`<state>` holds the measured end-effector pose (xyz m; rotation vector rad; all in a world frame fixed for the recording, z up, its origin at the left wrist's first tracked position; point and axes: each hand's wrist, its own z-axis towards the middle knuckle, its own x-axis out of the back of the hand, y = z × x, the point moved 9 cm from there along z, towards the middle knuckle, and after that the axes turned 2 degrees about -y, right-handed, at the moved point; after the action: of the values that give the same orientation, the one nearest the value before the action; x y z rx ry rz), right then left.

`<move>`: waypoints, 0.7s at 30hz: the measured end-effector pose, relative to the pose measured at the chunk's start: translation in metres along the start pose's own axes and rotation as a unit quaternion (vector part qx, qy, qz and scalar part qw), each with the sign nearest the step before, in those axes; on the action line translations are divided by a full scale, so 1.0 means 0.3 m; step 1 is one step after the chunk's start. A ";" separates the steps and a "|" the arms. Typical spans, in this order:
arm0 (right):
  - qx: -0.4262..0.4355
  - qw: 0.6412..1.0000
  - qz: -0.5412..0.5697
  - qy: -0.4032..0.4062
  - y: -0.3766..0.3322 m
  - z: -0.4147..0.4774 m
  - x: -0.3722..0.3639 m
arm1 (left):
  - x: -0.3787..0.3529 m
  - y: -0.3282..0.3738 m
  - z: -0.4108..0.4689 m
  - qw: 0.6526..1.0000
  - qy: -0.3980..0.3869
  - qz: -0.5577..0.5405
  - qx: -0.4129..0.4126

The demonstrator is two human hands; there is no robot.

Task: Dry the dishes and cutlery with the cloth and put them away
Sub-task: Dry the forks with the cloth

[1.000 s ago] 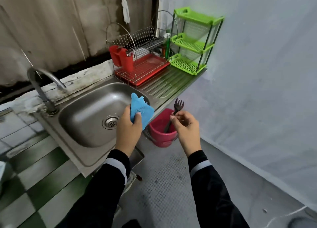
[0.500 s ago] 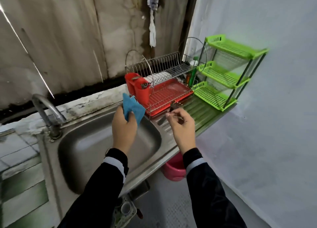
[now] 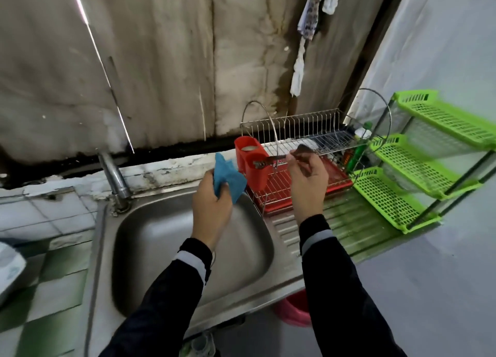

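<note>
My left hand (image 3: 212, 195) grips a crumpled blue cloth (image 3: 228, 177) above the steel sink's (image 3: 128, 249) right side. My right hand (image 3: 306, 179) pinches a metal fork (image 3: 271, 160) by its handle, held level with the tines pointing left over the mouth of the red cutlery holder (image 3: 255, 169). That holder hangs on the left end of the wire dish rack (image 3: 303, 136), which stands on a red tray (image 3: 276, 203). Whether the tines touch the holder is unclear.
A curved tap (image 3: 114, 177) stands behind the sink at the left. A green three-tier plastic shelf (image 3: 418, 163) stands on the drainboard to the right. A green bottle (image 3: 359, 152) sits behind the rack. A pink bucket (image 3: 292, 311) is on the floor below the counter.
My right hand has carried the fork from above the pink bucket up and across to the red cutlery holder, turning it level. My left hand with the cloth rose alongside.
</note>
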<state>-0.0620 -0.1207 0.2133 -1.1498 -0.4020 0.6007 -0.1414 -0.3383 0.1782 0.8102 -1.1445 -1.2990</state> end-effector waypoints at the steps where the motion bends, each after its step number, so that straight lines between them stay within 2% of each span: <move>1: -0.001 1.000 -0.014 -0.017 0.014 0.018 -0.026 | 0.003 -0.001 -0.001 1.000 0.008 0.009 0.001; 5: -0.015 0.993 -0.093 -0.066 0.077 0.064 -0.106 | 0.012 -0.013 -0.012 0.999 0.023 0.037 0.015; 10: -0.071 0.978 -0.165 -0.109 0.167 0.066 -0.133 | 0.025 -0.048 -0.040 0.996 0.044 0.077 0.026; 17: -0.117 0.972 -0.129 -0.160 0.268 -0.070 -0.103 | 0.042 -0.088 -0.123 0.990 0.084 0.106 0.037; 21: -0.097 0.955 -0.141 -0.242 0.340 -0.202 -0.117 | 0.066 -0.145 -0.214 0.985 0.106 0.127 0.056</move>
<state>-0.0778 -0.1580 0.0965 -1.0969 -1.0487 0.5959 -0.0955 -0.3732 0.1226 0.8326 -1.1160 -0.9232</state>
